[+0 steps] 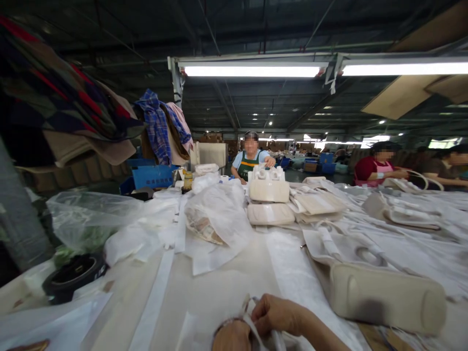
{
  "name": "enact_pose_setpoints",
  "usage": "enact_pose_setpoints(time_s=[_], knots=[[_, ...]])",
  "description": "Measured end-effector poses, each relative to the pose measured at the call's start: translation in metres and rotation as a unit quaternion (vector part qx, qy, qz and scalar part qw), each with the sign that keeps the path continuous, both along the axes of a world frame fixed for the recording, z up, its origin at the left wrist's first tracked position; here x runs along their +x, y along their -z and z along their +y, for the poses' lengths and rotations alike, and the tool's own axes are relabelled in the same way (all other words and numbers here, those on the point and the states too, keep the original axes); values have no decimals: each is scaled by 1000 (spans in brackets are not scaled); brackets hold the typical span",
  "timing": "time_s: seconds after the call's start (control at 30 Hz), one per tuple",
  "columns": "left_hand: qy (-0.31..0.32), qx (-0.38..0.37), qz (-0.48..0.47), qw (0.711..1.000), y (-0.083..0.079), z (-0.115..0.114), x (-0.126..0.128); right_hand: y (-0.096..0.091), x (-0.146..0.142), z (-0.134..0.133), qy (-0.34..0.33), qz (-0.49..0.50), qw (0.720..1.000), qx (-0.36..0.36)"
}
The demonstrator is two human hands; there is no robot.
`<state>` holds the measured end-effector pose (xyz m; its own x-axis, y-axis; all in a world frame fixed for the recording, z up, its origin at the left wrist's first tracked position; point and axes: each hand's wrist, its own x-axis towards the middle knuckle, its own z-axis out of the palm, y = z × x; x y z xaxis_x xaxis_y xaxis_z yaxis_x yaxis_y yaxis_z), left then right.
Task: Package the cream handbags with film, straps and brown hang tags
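At the bottom centre, my right hand point(276, 314) is closed, its thumb and fingers pinching a narrow pale strap point(251, 324). My left hand point(233, 337) is beside it, against the same strap and cut off by the lower picture edge. The left fingers are hidden, so their grip does not show. Part of a whitish item lies under the hands, too cropped to make out. To the right, a cream bag point(387, 297) lies with its base towards me and white wrapping about its handles.
Two cream bags point(268, 190) are stacked ahead, near a clear plastic bag point(219, 219). More bags point(402, 212) and white sheeting cover the right side. A black pot point(75, 275) stands left. One person point(250, 158) faces me across the table; others sit at right.
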<state>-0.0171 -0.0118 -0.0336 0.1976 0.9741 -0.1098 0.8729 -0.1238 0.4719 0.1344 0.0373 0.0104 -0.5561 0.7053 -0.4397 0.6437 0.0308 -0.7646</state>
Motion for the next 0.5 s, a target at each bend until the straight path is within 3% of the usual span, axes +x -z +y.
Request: enact_pose_setpoints(time_s=[0.1,0.23,0.4,0.5], knots=[[-5,3,23,1000,-2,-2,3,-8,4,-1,-18,-29,998,56],[6,25,54,998,-12,-9,7,-22,3,-10,-36,-118,968,218],[19,58,64,996,-22,-19,8,-18,-2,-29,-88,-172,902,387],[42,80,62,994,-25,-23,8,-10,-2,-36,-101,-209,809,540]])
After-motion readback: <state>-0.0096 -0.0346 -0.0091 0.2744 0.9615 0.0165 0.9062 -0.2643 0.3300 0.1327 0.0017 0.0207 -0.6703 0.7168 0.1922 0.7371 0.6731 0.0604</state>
